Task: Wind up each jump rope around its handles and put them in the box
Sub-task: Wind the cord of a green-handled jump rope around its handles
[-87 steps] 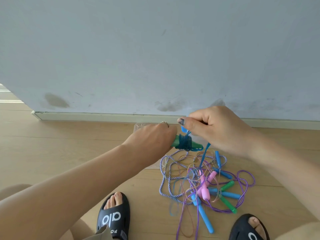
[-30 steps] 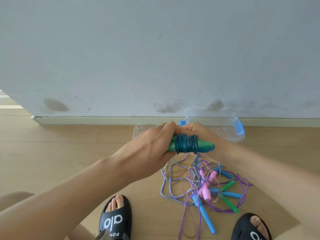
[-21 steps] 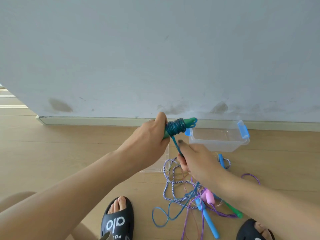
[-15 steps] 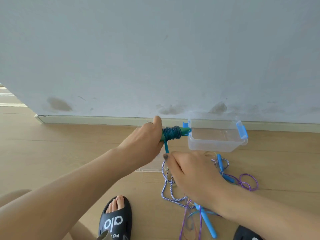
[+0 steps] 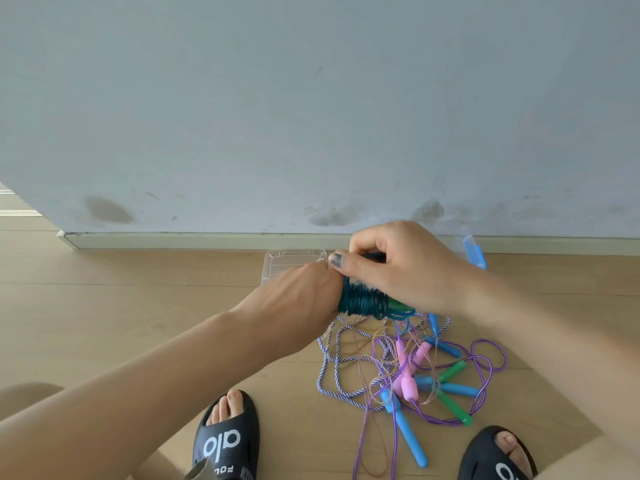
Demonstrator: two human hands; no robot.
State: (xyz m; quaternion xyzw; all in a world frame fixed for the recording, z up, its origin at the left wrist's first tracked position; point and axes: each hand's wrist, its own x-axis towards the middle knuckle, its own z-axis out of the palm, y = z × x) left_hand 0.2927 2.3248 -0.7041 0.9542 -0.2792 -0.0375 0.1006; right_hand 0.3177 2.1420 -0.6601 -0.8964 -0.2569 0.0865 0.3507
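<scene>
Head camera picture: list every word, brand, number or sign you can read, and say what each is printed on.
"alo": white letters on the strap of the left black slide sandal.
"FOL": small white letters below it on the same strap, cut off at the picture's edge.
Right black slide sandal: only part of a white letter shows, not readable.
No other text is visible.

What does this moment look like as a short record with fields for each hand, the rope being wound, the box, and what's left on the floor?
left hand: grips green handles
right hand: pinches dark blue cord above the coil
wound rope: dark blue coil around the handles, small loop loose
box: clear, blue latch, mostly hidden behind the hands
floor pile: tangled ropes with pink, blue and green handles
</scene>
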